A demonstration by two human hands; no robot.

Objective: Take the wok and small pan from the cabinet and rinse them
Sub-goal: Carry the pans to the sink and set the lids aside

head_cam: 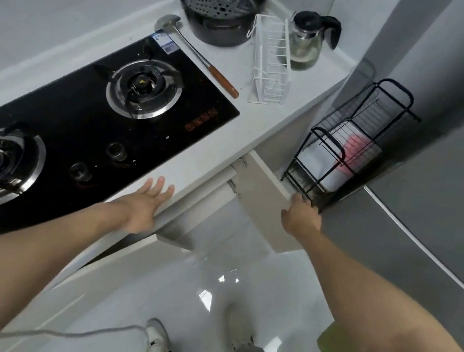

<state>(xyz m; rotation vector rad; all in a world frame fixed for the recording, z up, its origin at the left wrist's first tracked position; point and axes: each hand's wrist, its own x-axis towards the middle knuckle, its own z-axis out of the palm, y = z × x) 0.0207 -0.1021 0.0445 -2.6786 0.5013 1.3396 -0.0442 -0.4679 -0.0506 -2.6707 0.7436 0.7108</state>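
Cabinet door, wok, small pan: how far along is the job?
Done: the cabinet door stands swung open. In hand: the right hand grips its edge, while the left hand rests open on the counter edge. Left: wok and pan, neither visible, still need taking out and rinsing.

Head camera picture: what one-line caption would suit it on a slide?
Right hand pulls the cabinet door open while the left hand rests flat on the counter edge beside the gas stove.

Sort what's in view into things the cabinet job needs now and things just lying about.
In play:
beige cabinet door, swung open
right hand, gripping that door's edge
left hand, open, fingers spread over the white countertop

Lying about:
black steamer pot
wooden-handled metal spatula
white wire rack
glass coffee jug
black gas hob
black floor rack
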